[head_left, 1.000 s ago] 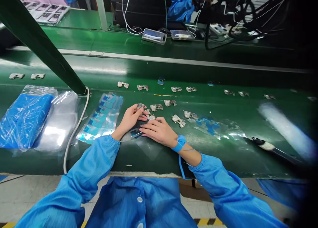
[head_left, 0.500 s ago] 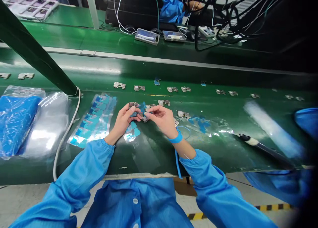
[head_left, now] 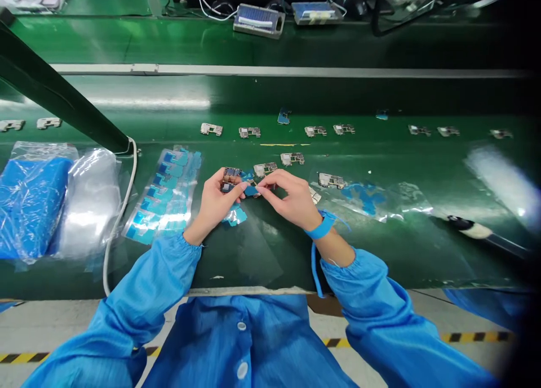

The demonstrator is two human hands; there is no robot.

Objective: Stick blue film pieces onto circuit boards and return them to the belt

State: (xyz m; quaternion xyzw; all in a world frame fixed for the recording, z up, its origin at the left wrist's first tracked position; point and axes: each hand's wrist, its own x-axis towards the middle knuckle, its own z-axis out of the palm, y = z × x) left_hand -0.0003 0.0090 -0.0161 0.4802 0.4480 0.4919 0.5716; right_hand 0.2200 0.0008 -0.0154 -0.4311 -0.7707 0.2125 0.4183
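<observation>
My left hand [head_left: 220,199] is closed on a small circuit board [head_left: 232,174], held just above the green bench. A piece of blue film [head_left: 251,190] lies against the board's right part. My right hand [head_left: 291,195] pinches at the edge of that film with thumb and forefinger, and a blue wrist strap circles the wrist. Past my fingertips another circuit board [head_left: 265,169] rests on the bench, with one more board [head_left: 292,159] behind it. Below my left hand, a backing sheet with blue pieces [head_left: 235,214] is partly covered.
Left of my hands lies a clear sheet of blue film stickers [head_left: 163,194]. Farther left are a blue plastic-wrapped pack [head_left: 31,202], clear bags [head_left: 88,202] and a white cable [head_left: 122,213]. Several boards line the back. A black-and-white handled tool [head_left: 469,228] lies at right.
My head view has tilted down and closer. The blue film, standing up between my fingers before, now lies flatter against the board. My right fingers stay at its edge.
</observation>
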